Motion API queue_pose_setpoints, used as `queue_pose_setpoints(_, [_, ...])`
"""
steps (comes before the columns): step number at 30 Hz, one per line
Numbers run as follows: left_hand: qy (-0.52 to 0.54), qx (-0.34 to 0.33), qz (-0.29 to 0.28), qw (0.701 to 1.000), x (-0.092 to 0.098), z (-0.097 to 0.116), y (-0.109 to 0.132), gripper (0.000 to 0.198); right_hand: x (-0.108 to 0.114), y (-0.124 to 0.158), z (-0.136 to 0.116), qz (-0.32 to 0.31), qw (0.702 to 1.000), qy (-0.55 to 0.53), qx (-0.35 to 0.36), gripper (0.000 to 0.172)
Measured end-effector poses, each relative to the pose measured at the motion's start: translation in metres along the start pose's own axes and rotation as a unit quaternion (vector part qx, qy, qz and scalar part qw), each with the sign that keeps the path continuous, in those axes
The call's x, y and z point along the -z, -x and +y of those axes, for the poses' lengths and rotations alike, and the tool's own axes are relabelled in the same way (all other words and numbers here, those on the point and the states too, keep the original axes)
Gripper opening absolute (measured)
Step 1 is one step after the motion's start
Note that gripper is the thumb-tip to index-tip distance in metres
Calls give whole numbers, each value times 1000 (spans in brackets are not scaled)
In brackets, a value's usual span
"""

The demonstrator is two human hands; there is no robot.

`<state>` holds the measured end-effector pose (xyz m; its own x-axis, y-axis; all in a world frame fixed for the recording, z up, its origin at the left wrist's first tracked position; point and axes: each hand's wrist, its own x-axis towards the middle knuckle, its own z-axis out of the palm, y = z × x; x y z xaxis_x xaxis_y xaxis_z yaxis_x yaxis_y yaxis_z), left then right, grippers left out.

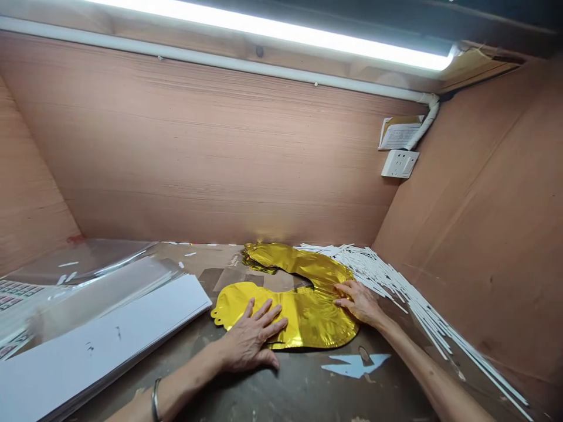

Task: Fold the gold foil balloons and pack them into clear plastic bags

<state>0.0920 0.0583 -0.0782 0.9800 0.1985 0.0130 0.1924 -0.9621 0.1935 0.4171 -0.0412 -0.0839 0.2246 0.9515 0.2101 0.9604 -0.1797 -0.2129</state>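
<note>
Scuffed brown tabletop [303, 390] here, boxed in by pinkish wood panels [197, 152], with a tube light [281, 35] overhead and a wall socket [399, 163] far right. Gold foil balloon [308, 310] lies flat mid-table, left hand [253, 337] pressing on it with fingers spread, right hand [357, 302] resting fingers on its right side, nothing gripped. White sticks [396, 290] are piled right, white sheets [97, 334] left. Printed note [399, 133] above the socket is too small to read.

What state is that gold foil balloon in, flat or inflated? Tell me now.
Flat: the gold foil balloon lies thin and creased under the left hand and right hand.
</note>
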Motion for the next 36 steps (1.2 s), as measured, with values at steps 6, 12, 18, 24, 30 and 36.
queue_pose_setpoints(6, [5,-12,5,1000,6,-15,4,72,-16,-7,-3,51,998,-26,-13,23])
queue_pose_setpoints(12, [31,-6,10,999,7,-13,5,70,1,-15,-6,64,998,3,28,25])
queue_pose_setpoints(18, [117,96,206,967,32,1,-68,48,47,-32,-41,106,983,74,128,22])
queue_pose_setpoints(24, [224,149,265,926,25,8,-150,22,76,-33,-79,191,968,105,126,17])
queue_pose_setpoints(30, [250,169,308,902,6,6,-144,27,75,-15,-60,90,956,-182,-211,46])
queue_pose_setpoints(36, [252,160,303,905,5,10,-143,24,49,-14,-69,63,852,-497,-149,34])
